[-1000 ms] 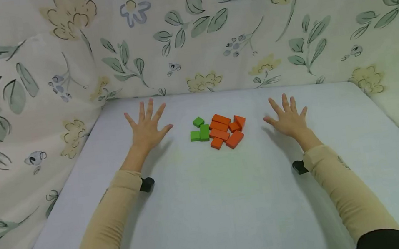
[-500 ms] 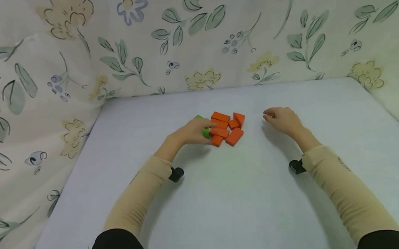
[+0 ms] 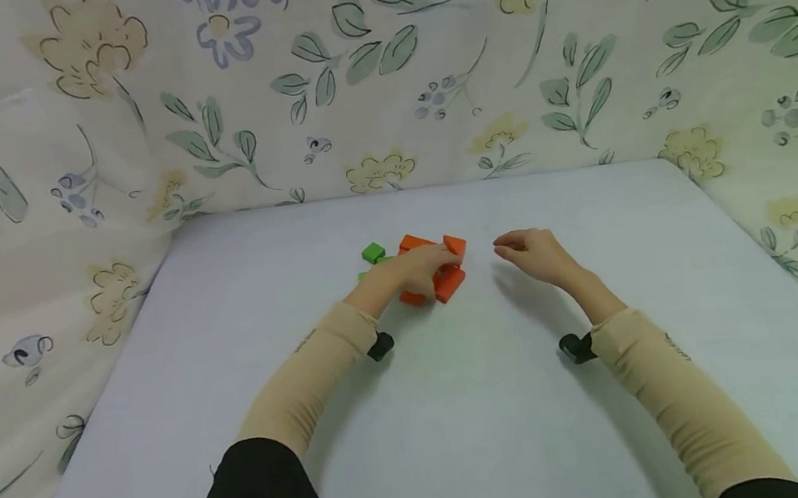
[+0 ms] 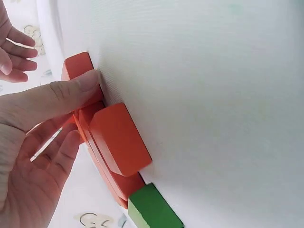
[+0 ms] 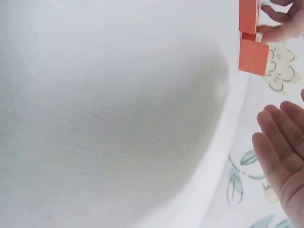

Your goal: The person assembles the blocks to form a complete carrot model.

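Moving on to orange

The left hand (image 3: 413,271) has shifted from the green blocks (image 3: 373,253) to the orange blocks (image 3: 451,284) on the table (image 3: 465,408), now the work; whether it grips one, I cannot tell. The right hand (image 3: 534,255) hovers near, loosely curled, empty.

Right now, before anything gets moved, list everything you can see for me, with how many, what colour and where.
orange blocks: at least four, orange, grouped toward the table's far side; the left hand hides some
green blocks: at least two, green, left of the orange ones, partly hidden
table: one, white, beneath the blocks
floral fabric: pieces unclear, pale with green, yellow and blue print, behind and beside the table
wrist devices: two, black, one at each wrist
sleeves: two, beige with black above, on the forearms
left hand: one, bare, at the orange blocks
right hand: one, bare, right of the blocks
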The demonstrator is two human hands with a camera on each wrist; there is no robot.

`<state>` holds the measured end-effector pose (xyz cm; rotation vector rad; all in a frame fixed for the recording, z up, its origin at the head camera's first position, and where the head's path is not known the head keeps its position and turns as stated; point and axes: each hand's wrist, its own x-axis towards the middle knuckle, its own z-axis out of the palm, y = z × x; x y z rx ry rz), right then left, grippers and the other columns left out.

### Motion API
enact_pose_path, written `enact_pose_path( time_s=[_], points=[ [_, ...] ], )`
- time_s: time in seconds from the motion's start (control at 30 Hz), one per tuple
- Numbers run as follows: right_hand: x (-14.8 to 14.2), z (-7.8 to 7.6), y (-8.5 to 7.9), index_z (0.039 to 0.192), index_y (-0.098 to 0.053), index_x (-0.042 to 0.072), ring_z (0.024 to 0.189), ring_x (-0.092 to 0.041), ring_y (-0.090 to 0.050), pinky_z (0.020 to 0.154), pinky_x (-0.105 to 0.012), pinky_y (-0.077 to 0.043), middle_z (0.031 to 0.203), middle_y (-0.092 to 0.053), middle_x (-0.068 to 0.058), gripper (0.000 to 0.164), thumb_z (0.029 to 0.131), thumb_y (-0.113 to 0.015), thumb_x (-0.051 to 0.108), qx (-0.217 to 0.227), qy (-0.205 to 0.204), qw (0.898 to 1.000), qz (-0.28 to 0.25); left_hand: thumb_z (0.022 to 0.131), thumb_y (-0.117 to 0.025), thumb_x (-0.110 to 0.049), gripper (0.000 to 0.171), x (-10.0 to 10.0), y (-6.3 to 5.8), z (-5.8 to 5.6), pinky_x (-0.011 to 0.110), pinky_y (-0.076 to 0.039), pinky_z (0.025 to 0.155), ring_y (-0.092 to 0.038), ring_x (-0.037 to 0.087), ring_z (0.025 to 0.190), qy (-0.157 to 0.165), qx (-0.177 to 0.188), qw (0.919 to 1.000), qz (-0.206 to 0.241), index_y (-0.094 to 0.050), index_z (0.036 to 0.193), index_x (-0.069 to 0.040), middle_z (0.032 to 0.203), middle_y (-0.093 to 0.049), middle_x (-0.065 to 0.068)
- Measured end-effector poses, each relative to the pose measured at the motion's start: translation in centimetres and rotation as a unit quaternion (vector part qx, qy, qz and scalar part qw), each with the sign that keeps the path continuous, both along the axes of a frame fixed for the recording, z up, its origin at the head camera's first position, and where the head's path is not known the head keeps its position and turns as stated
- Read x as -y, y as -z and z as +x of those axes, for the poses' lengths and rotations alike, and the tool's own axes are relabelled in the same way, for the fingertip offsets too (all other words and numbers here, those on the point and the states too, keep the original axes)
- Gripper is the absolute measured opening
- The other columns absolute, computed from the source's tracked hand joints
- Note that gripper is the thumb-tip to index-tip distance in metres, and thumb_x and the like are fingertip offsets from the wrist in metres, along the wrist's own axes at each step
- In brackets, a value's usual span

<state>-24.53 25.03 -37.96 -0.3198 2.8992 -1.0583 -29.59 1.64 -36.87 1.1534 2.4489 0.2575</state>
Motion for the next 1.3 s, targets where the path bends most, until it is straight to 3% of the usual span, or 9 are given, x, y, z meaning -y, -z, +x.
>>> enact_pose_path(
  time_s=[0.3, 0.43, 0.67, 0.9, 1.1, 1.3],
  points=[
    [0.0, 0.5, -0.2, 0.121, -0.063, -0.006, 0.108, -0.036, -0.06, 0.087, -0.048, -0.049, 0.117, -0.066, -0.021, 0.033, 0.099, -0.055, 0.017, -0.011, -0.011, 1.0, -0.004, 0.082, -0.074, -0.008, 0.058, -1.2, -0.1, -0.1, 0.032, -0.038, 0.1, -0.044, 0.02, 0.115, 0.016, -0.013, 0.9992, -0.034, -0.053, 0.136, -0.009, 0.129, -0.048, 0.006],
    [0.7, 0.4, -0.2, 0.122, -0.063, -0.007, 0.11, -0.037, -0.059, 0.088, -0.049, -0.049, 0.118, -0.065, -0.021, 0.034, 0.1, -0.054, 0.017, -0.01, -0.021, 1.0, -0.001, 0.081, -0.077, -0.013, 0.057, -0.4, -0.6, 0.5, 0.032, -0.038, 0.099, -0.043, 0.019, 0.115, 0.012, -0.008, 0.9992, -0.036, -0.054, 0.133, -0.008, 0.129, -0.047, 0.006],
    [1.6, 0.3, -0.2, 0.12, -0.063, -0.008, 0.107, -0.038, -0.061, 0.09, -0.049, -0.049, 0.117, -0.065, -0.023, 0.029, 0.097, -0.057, 0.009, -0.014, -0.04, 0.999, -0.008, 0.078, -0.08, -0.013, 0.055, 2.8, -2.0, 2.5, 0.031, -0.04, 0.096, -0.047, 0.019, 0.11, 0.009, 0.016, 0.9995, 0.024, -0.053, 0.126, -0.005, 0.125, -0.054, 0.006],
    [4.8, -0.3, 0.4, 0.115, -0.067, -0.007, 0.103, -0.036, -0.064, 0.088, -0.045, -0.051, 0.113, -0.067, -0.022, 0.026, 0.091, -0.063, -0.002, -0.02, -0.107, 0.994, -0.013, 0.072, -0.087, -0.019, 0.061, 6.8, -1.3, 4.7, 0.032, -0.043, 0.093, -0.05, 0.019, 0.105, -0.014, 0.045, 0.9984, 0.031, -0.054, 0.121, -0.003, 0.118, -0.056, 0.005],
    [7.9, -1.5, 0.2, 0.112, -0.068, -0.007, 0.1, -0.034, -0.064, 0.085, -0.044, -0.052, 0.11, -0.068, -0.02, 0.025, 0.088, -0.063, -0.006, -0.035, -0.144, 0.989, -0.007, 0.068, -0.089, -0.018, 0.058, 8.8, -0.4, 5.1, 0.028, -0.042, 0.081, -0.046, 0.018, 0.094, -0.036, 0.051, 0.9978, 0.021, -0.053, 0.112, -0.004, 0.104, -0.052, 0.002],
    [9.6, -2.2, 0.4, 0.116, -0.068, -0.005, 0.107, -0.033, -0.061, 0.089, -0.044, -0.05, 0.114, -0.067, -0.019, 0.029, 0.089, -0.06, -0.008, -0.019, -0.176, 0.983, 0.044, 0.068, -0.09, -0.019, 0.06, 10.0, 0.3, 5.2, 0.028, -0.043, 0.082, -0.046, 0.018, 0.096, -0.056, 0.056, 0.9968, 0.016, -0.054, 0.114, -0.003, 0.106, -0.052, 0.003]
  ],
)
